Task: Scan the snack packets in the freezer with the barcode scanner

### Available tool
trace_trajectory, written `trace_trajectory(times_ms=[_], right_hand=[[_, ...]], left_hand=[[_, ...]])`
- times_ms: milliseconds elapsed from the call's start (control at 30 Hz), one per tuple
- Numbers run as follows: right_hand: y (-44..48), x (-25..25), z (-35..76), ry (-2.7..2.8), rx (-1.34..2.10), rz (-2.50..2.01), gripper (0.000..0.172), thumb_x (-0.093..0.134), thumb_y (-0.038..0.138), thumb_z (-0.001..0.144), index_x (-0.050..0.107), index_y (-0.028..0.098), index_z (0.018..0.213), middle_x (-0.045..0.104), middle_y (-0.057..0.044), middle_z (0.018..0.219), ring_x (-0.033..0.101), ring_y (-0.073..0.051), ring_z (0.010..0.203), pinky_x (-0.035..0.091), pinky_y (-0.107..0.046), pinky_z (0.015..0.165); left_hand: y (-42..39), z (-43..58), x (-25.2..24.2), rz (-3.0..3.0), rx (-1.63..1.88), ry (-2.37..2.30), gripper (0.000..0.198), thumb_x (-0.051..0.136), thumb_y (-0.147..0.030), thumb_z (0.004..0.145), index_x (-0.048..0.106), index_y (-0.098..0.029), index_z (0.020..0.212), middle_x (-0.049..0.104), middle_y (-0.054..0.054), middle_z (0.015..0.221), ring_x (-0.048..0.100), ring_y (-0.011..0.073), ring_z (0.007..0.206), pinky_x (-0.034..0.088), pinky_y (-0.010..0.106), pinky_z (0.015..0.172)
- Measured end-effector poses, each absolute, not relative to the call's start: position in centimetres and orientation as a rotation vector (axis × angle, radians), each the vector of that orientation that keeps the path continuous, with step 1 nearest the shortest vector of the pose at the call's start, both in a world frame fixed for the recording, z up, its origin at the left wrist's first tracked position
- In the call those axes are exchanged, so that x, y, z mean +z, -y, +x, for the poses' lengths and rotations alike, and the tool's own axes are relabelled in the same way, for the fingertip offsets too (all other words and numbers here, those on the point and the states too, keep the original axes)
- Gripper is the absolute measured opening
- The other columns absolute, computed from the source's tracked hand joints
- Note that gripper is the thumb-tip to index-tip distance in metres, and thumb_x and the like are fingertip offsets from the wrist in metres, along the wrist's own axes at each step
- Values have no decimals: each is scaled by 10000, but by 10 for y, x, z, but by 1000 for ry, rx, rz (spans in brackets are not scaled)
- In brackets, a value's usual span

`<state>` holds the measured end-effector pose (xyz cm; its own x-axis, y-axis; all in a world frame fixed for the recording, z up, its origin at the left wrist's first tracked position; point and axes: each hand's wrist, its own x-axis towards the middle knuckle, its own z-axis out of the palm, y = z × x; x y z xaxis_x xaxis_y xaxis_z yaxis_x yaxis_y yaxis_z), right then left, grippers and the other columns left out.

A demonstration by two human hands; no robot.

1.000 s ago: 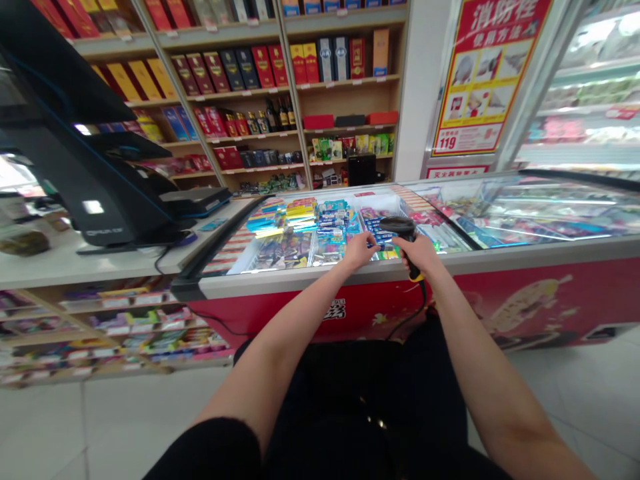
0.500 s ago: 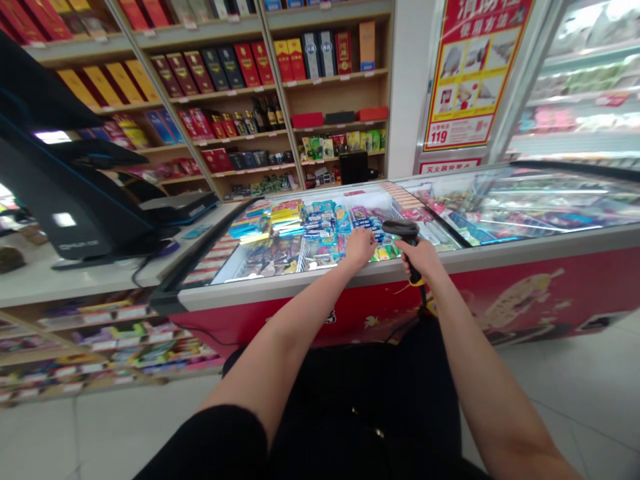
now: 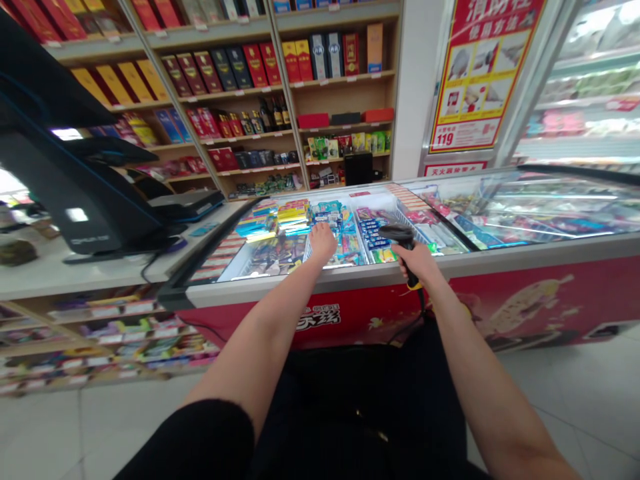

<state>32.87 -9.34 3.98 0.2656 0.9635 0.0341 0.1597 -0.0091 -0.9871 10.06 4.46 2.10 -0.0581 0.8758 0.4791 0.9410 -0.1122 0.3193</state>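
One black barcode scanner (image 3: 397,233) was above the chest freezer (image 3: 500,259), gripped by the right hand (image 3: 419,261); its head pointed to the person's left, its handle slanted downward. The left hand (image 3: 323,243) hid some packets (image 3: 349,248); I could not tell its grip. Behind lay three flat boxes (image 3: 345,119).

The freezer (image 3: 360,320) stretches before the person, packs (image 3: 293,212) lying in it. The left hand (image 3: 323,243) is over the freezer; to its right, the scanner (image 3: 399,233) sits in the right hand (image 3: 420,263). Left of the freezer stands the worktop (image 3: 115,272), the machine (image 3: 95,200) on it, goods (image 3: 120,332) on shelves below. Behind the freezer, the rack (image 3: 345,99) bears boxes (image 3: 255,65) and bottles (image 3: 273,115); right of the rack is the poster (image 3: 485,80).
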Motion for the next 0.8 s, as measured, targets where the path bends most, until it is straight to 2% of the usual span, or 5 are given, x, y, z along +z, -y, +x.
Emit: trace_trajectory(times_ms=[100, 267, 433, 633, 800], right_hand=[[94, 43, 319, 1161, 906, -1450, 207, 656, 277, 850, 490, 192, 759, 503, 54, 464, 450, -94, 339, 389, -200, 316], [93, 48, 303, 1236, 907, -1465, 207, 676, 298, 839, 509, 189, 784, 524, 49, 479, 468, -98, 349, 402, -202, 336], [92, 54, 282, 1318, 913, -1482, 219, 699, 297, 838, 515, 191, 783, 530, 48, 479, 476, -100, 347, 398, -203, 351], [93, 62, 253, 1442, 897, -1492, 241, 686, 327, 851, 519, 190, 745, 541, 28, 487, 483, -112, 346, 405, -223, 352], [90, 62, 233, 1521, 882, -1460, 245, 707, 328, 835, 523, 190, 753, 554, 27, 502, 491, -109, 355, 404, -214, 355]], left_hand=[[-46, 81, 17, -2105, -771, 2028, 392, 382, -102, 891, 565, -177, 1229, 558, 196, 1300, 467, 348, 1264, 379, 476, 1000], [-38, 61, 16, -2148, -670, 1998, 260, 501, -256, 915, 627, -199, 1136, 595, 189, 1238, 488, 352, 1231, 393, 459, 990], [-22, 46, 13, -2184, -681, 2023, 266, 544, -347, 913, 670, -233, 1118, 633, 163, 1195, 547, 338, 1173, 425, 418, 946], [-14, 28, 12, -2256, -859, 2109, 220, 564, -331, 907, 705, -206, 1019, 703, 142, 1100, 637, 289, 1041, 450, 349, 862], [-11, 16, 9, -2171, -1174, 2212, 214, 618, -345, 881, 679, -203, 1029, 722, 115, 1112, 654, 256, 1042, 452, 308, 831]])
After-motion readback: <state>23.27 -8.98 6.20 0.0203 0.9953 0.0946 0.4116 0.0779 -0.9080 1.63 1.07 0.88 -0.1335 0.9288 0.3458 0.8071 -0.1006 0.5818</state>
